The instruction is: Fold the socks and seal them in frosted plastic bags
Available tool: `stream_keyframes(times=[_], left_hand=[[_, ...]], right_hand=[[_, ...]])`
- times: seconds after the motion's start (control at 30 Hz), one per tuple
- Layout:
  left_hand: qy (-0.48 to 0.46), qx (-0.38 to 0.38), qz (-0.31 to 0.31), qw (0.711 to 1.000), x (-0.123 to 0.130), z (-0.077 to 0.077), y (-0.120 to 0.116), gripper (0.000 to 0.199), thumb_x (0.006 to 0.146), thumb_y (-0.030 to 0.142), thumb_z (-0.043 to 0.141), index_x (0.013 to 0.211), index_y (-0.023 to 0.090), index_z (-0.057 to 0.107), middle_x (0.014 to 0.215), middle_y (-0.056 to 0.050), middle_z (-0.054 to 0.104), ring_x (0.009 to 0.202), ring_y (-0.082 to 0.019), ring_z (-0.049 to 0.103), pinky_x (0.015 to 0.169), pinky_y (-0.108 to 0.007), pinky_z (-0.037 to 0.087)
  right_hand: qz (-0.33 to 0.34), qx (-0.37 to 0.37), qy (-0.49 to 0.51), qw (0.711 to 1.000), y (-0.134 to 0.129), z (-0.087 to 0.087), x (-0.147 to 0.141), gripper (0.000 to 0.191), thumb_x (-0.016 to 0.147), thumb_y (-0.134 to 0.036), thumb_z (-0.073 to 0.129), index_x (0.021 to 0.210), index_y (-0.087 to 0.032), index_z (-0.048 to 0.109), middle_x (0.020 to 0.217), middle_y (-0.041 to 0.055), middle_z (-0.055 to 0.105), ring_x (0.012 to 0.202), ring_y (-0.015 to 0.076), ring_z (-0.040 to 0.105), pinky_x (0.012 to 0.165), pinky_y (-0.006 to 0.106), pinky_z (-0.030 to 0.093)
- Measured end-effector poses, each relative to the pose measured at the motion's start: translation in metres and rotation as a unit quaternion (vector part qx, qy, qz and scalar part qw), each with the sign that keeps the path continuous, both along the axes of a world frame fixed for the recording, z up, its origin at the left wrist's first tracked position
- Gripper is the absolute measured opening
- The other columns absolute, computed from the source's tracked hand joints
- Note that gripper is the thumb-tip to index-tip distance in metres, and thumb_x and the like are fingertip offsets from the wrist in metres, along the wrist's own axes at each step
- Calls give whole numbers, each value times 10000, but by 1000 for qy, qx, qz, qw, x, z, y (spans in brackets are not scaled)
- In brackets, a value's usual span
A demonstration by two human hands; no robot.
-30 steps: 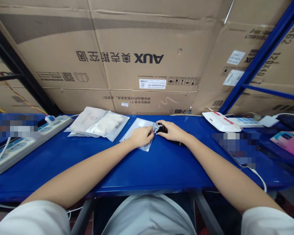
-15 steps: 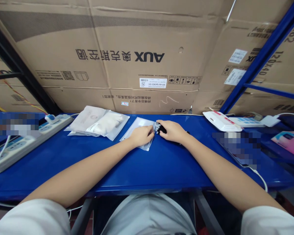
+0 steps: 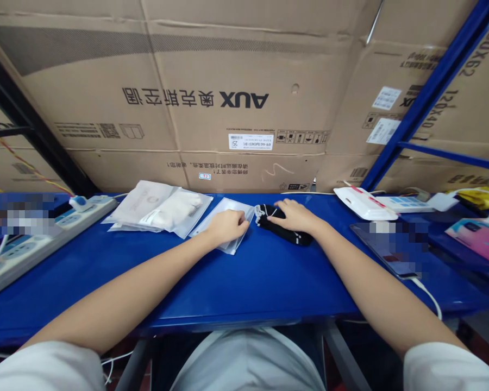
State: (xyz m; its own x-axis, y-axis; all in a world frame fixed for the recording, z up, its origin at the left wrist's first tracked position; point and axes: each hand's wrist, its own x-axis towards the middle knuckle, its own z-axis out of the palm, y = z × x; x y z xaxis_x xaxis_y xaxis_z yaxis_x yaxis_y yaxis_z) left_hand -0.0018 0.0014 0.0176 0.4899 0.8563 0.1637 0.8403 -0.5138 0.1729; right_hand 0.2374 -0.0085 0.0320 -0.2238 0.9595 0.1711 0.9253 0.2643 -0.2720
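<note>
My left hand (image 3: 228, 225) is closed, its fingers curled on a flat clear plastic zip bag (image 3: 231, 205) that lies on the blue table. Right of the bag lies what looks like a folded black sock (image 3: 287, 234) with white markings and a white-edged end. My right hand (image 3: 295, 216) rests on top of it, thumb and fingers apart, partly hiding it.
To the left lie several frosted bags (image 3: 146, 198), one with something white inside. A long power strip (image 3: 36, 239) is at the far left. On the right are a white box (image 3: 364, 203), a tablet-like device (image 3: 381, 247) on a cable and a pink package (image 3: 478, 239). Cardboard (image 3: 195, 65) stands behind.
My right hand has loosened and moved slightly right, showing more of the black sock. My left hand shifted a little left with the plastic bag. The view has turned slightly.
</note>
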Motion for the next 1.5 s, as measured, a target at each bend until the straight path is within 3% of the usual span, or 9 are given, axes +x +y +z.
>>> stream_keyframes(times=[0.2, 0.4, 0.63, 0.77, 0.9, 1.03, 1.13, 1.3, 1.5], left_hand=[[-79, -3, -16, 997, 3, 7, -12, 528, 964, 549, 294, 713, 213, 616, 758, -62, 675, 769, -243, 642, 647, -315, 423], [-244, 60, -45, 967, 11, 5, -19, 543, 946, 596, 404, 1244, 161, 535, 1229, -144, 630, 1176, -291, 559, 992, -417, 420], [-370, -6, -142, 918, 11, 2, -15, 421, 1003, 435, 380, 1339, 192, 447, 1333, -112, 590, 1229, -237, 551, 1032, -378, 423], [-357, 3, -133, 924, 10, 3, -11, 432, 1019, 437, 300, 1290, 182, 521, 1310, -110, 605, 1237, -218, 540, 1063, -362, 389], [-271, -35, -22, 962, 5, 2, -2, 561, 1019, 458, 152, 1011, 185, 642, 969, -95, 715, 959, -240, 656, 870, -371, 475], [-76, -16, 16, 997, 1, -3, 0, 465, 906, 574, 407, 711, 213, 626, 777, -91, 701, 802, -283, 670, 700, -354, 461], [-11, 25, -8, 1000, 2, -7, 0, 310, 840, 450, 510, 666, 220, 624, 751, -83, 697, 772, -275, 665, 675, -341, 447], [-126, -35, -84, 988, 3, -7, 0, 304, 869, 289, 398, 661, 202, 602, 742, -57, 691, 731, -220, 644, 683, -313, 458], [-299, -60, -122, 945, 8, -6, -8, 312, 902, 369, 403, 692, 193, 552, 733, -19, 658, 693, -180, 596, 642, -276, 445]], right_hand=[[-20, -161, 156, 974, -4, 5, -6, 467, 691, -581, 766, 932, -190, 685, 959, 100, 744, 844, 282, 689, 725, 352, 534], [70, -198, 472, 856, -16, 15, -22, 407, 769, -392, 754, 1130, -220, 677, 1086, 51, 745, 1008, 253, 689, 865, 355, 554], [57, -241, 581, 775, -23, 10, -35, 368, 764, -288, 752, 1117, -221, 672, 1095, 59, 742, 1032, 237, 694, 903, 345, 556], [36, -246, 583, 773, -21, 4, -38, 299, 812, -356, 733, 1070, -209, 699, 1093, 74, 744, 1021, 233, 698, 938, 353, 545], [0, -201, 605, 770, -11, -1, -32, 233, 839, -362, 711, 982, -178, 710, 1039, 86, 755, 997, 245, 706, 946, 373, 540], [-53, -164, 631, 756, -2, -3, -24, 176, 869, -326, 677, 948, -171, 695, 1048, 95, 751, 985, 247, 710, 923, 372, 552], [-78, -169, 627, 756, 1, -5, -22, 228, 875, -395, 666, 942, -179, 690, 1060, 105, 747, 980, 248, 710, 886, 362, 567], [-7, -220, 585, 780, -4, -7, -25, 422, 881, -584, 580, 993, -194, 692, 993, 83, 752, 909, 232, 714, 808, 340, 576], [104, -147, 446, 877, -13, -4, -32, 452, 907, -586, 530, 1026, -184, 699, 1020, 43, 741, 994, 222, 671, 902, 332, 510]])
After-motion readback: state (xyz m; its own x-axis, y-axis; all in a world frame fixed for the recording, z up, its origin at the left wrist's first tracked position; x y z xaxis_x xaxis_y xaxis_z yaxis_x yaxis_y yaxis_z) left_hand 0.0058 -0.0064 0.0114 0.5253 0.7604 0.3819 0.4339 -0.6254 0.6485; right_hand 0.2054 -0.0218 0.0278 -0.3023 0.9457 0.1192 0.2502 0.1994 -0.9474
